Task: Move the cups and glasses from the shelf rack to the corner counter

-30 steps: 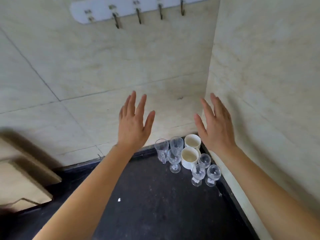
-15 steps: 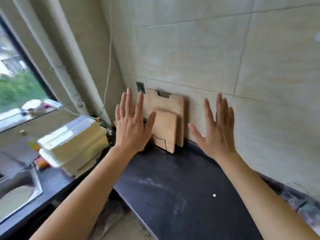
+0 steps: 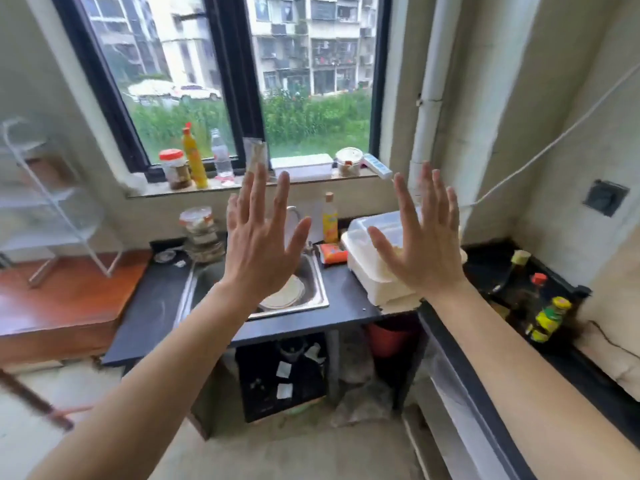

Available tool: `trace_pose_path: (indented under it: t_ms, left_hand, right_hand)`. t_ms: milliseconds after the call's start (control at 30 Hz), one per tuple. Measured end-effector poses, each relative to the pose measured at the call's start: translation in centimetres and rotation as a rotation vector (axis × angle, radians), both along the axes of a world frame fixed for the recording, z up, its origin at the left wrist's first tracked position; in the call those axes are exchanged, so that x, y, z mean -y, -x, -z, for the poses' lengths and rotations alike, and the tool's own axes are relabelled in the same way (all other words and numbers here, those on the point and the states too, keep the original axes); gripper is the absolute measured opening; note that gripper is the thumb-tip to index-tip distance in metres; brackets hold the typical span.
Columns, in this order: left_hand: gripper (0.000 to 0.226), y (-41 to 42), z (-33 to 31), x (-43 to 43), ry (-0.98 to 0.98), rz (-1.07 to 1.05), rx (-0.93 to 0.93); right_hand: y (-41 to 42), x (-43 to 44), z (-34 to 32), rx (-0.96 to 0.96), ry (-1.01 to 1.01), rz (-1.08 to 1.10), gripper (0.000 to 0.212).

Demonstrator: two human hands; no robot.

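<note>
Far left, the white wire shelf rack point(image 3: 52, 202) is too blurred to tell whether any cups or glasses sit on it, and none shows elsewhere. The left hand point(image 3: 263, 251) and right hand point(image 3: 420, 258) are raised over the black table point(image 3: 346, 306) with the steel sink point(image 3: 313, 275), fingers spread, holding nothing. So nothing is in transit, and I'd judge that what remains to move cannot be read from here.

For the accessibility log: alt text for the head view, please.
Left hand and right hand are raised open and empty before a sink under a window. A white rack stands far left, blurred; bottles line the sill.
</note>
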State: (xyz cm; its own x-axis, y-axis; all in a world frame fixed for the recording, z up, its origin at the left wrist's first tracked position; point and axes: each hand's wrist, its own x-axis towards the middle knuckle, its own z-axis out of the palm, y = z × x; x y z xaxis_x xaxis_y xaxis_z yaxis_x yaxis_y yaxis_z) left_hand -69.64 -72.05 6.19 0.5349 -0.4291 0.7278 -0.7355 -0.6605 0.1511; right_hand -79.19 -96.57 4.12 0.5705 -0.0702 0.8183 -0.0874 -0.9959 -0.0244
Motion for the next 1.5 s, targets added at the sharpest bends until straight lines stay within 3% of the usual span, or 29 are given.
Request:
trace_pose_path:
  t_ms: [333,633,967,1333,1500]
  left_hand:
    - [0.072,-11.6,2.1,-28.2,0.03,-0.494,-0.11]
    - [0.072,-24.1,3.9,-40.3,-0.008,-0.69,-0.127]
    - [0.076,-41.3,0.8,-47.5,0.047,-0.695,-0.143]
    - [0.078,-56.2,0.4,-60.9,0.188,-0.624,-0.101]
    - [0.076,-63.6,3.2,-66.7,0.163,-0.502,-0.19]
  right_hand:
    - [-22.9,-26.1,1.4,-0.083,-0.006,-0.495,0.077]
    - [-40.3,-40.1,3.9,-0.101,-0.01,-0.697,0.079]
    - [-58.4,-47.7,0.1,-0.13,-0.096,-0.71,0.079]
    - [-68.7,-61.1,-1.8,-0.133,-0.067,-0.706,0.078]
    - [-72.1,-67.5,-0.2,-0.097,-0.123,-0.605,0.07]
